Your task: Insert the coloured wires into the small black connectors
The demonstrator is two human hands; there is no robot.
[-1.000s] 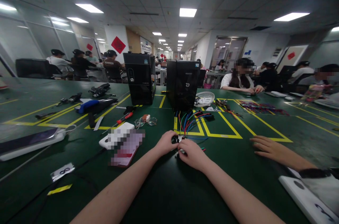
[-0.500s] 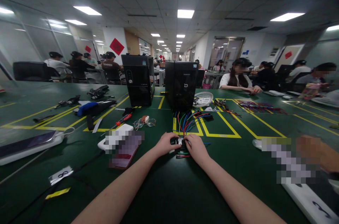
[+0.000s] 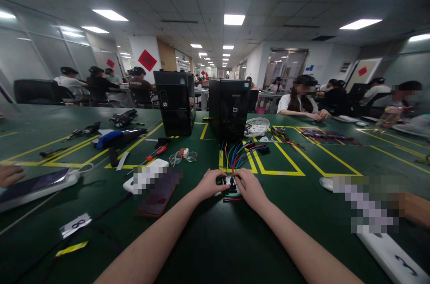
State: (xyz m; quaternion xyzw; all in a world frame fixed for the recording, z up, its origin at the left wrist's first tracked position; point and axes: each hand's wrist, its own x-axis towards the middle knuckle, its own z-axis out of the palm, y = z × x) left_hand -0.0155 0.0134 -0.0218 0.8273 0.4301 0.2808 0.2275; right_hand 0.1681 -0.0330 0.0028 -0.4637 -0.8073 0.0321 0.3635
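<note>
My two hands meet just below the centre of the frame, over the green table (image 3: 215, 248), with a small black-and-white part (image 3: 230, 182) between them. My left hand (image 3: 208, 182) comes in from the left; its thumb and index finger curve round and pinch the left end of the part. My right hand (image 3: 250, 189) is at the other end, fingers bent, the tips touching the part's upper right; its thumb is hidden, so I cannot tell whether those fingers grip the part or a wire at it.

From the far side of the part, a bunch of coloured wires (image 3: 234, 158), red, blue, green and yellow among them, fans up the frame towards the black computer case (image 3: 230, 109) at the centre. A few short wire ends (image 3: 231, 199), red and green, lie just below the part, near my right hand.

Left of my left hand, well apart from it, lie a phone (image 3: 160, 195) and a white device (image 3: 145, 177), with glasses (image 3: 188, 156) and a red-handled screwdriver (image 3: 156, 153) higher up. A second black case (image 3: 176, 105) stands left of centre. Another person's hand (image 3: 10, 175) shows at the left edge.
</note>
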